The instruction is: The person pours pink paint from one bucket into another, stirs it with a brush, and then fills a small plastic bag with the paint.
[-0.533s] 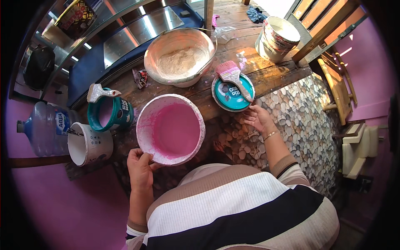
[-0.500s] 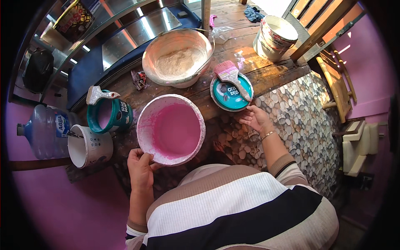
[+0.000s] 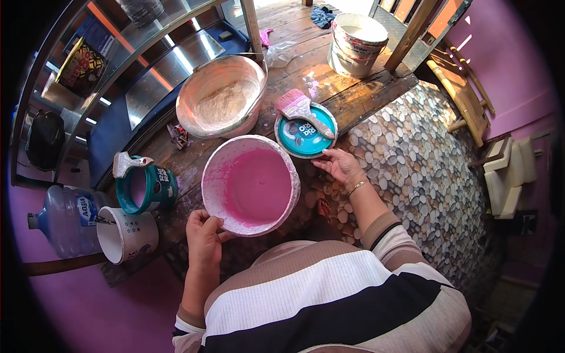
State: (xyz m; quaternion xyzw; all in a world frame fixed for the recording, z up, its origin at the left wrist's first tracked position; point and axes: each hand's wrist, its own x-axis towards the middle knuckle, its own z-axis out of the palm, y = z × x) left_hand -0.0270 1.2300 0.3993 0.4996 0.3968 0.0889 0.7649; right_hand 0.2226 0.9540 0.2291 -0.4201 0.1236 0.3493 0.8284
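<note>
My left hand (image 3: 204,234) pinches the near-left rim of a large white bucket (image 3: 291,194), tilted toward me, with pink paint inside. My right hand (image 3: 341,167) has its fingers stretched to the near edge of a round tub with a teal lid (image 3: 326,125); the fingertips seem to touch it. Across that lid lies a wide paintbrush (image 3: 301,109) with pink bristles and a paint-smeared handle. At the left, a second brush (image 3: 130,163) rests over the mouth of a teal paint tub (image 3: 165,187).
A basin of pale powder (image 3: 226,109) stands on the wooden bench (image 3: 306,50) beyond the bucket. A white paint pail (image 3: 356,50) is at the far right. A small white tub (image 3: 126,238) and a water jug (image 3: 65,217) stand left. Pebble-patterned flooring (image 3: 400,170) lies right.
The pink paint bucket has shifted right, closer to the teal-lidded tub, with my left hand on its rim. My right hand stays by the lid's edge. The whole view has also turned slightly.
</note>
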